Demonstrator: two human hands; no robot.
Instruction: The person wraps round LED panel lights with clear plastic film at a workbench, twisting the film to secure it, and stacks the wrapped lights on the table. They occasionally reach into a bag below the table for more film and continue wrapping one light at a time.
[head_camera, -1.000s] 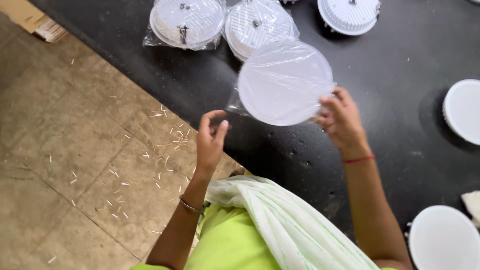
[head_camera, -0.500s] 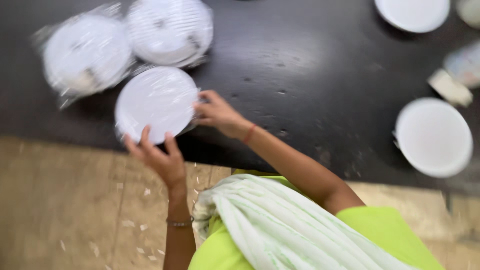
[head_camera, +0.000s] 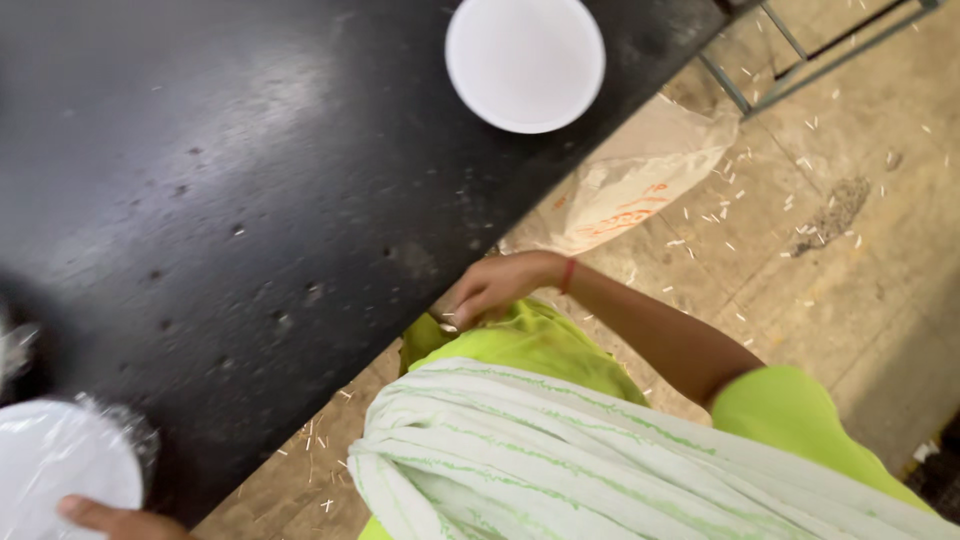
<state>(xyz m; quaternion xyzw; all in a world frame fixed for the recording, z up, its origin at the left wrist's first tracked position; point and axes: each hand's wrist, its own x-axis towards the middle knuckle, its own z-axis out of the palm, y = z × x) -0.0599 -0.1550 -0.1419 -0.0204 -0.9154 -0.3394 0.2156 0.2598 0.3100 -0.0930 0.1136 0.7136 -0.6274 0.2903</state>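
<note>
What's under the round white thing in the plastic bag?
The bagged white disc lies on the black table, at its edge. The left hand holds it, with one finger on its rim. The disc's underside, and most of that hand, are out of sight.

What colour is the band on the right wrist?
Red, a thin band beside the right hand; the head view shows it.

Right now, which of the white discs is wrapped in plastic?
The disc at the lower left, under the left hand. Clear film crinkles around its edge. The disc at the top lies bare on the black table.
</note>
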